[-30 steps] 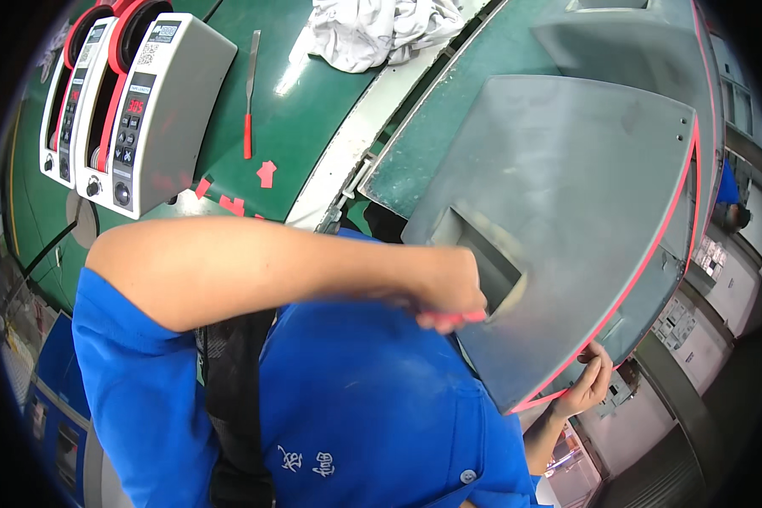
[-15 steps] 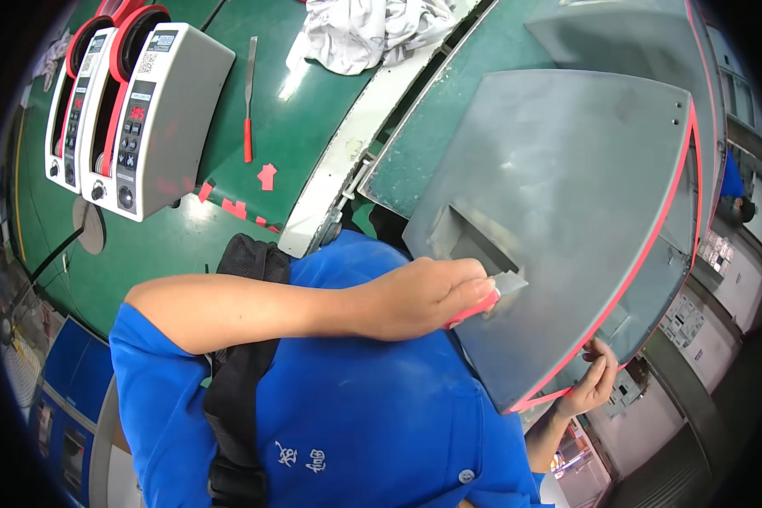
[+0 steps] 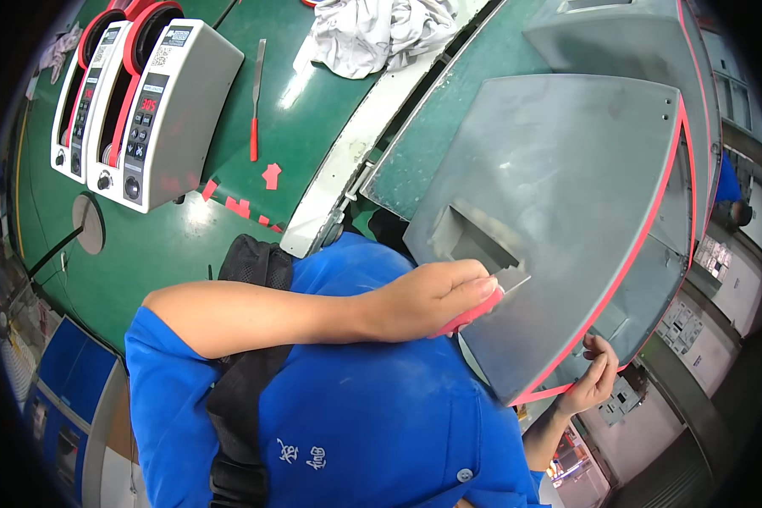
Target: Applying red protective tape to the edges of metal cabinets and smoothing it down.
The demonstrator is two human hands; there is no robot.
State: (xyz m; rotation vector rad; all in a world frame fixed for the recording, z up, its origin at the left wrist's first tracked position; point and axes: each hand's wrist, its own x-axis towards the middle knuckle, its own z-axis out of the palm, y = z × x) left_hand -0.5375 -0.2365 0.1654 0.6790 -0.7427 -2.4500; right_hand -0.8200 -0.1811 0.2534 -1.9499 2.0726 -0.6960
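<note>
My left hand point(image 3: 436, 300) is closed round the red handle of a short, wide metal blade point(image 3: 513, 277). The blade lies at the corner of a rectangular recess point(image 3: 474, 241) in a large grey housing point(image 3: 559, 178), where the surface is scuffed and pale. Red tape point(image 3: 622, 284) runs along the housing's edge. Beside the open side of the housing, below that taped edge, is my right hand point(image 3: 593, 381), its fingers curled in; what they hold, if anything, I cannot make out.
Two white tape dispensers point(image 3: 173, 110) stand on the green table point(image 3: 152, 254) at left. Near them are a long red-handled flat tool point(image 3: 255, 110), red tape pieces point(image 3: 239, 206) and white cloth point(image 3: 372, 34). Another grey housing point(image 3: 618, 38) stands behind; a person in blue point(image 3: 731, 190) is far right.
The blade is turned slightly at the recess's corner and the left forearm has shifted a little to the right. My right hand stays by the taped edge. The whole view has shifted slightly.
</note>
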